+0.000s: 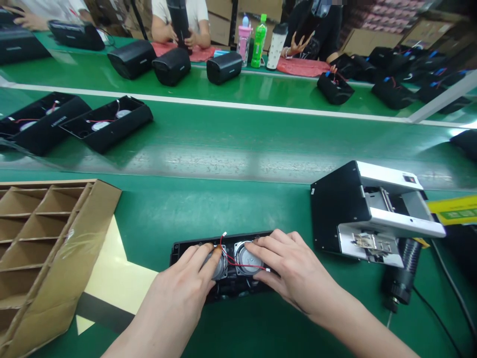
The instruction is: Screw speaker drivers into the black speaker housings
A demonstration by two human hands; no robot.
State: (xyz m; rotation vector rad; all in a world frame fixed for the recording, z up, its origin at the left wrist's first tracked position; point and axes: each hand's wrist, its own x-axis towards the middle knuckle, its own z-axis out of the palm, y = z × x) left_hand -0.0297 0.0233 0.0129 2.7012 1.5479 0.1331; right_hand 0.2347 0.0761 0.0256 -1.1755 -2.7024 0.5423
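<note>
A long black speaker housing [234, 288] lies on the green bench in front of me, its inner side facing up. Two round silver speaker drivers sit in it, the left driver [220, 268] partly covered by fingers and the right driver [246, 259] showing more. Thin red and black wires [233, 262] with small white plugs run across them. My left hand [188, 278] is closed about the left driver, fingers on top and thumb at its near side. Closed the same way, my right hand [288, 268] grips the right driver. Part of each housing end is hidden under my hands.
Left stands a divided cardboard box [85, 238] beside pale yellow sheets [115, 278]. A metal-and-black machine [335, 214] and an electric screwdriver [402, 278] with a cable are at right. Across the conveyor [242, 129], people handle black speakers; open housings [112, 124] rest at far left.
</note>
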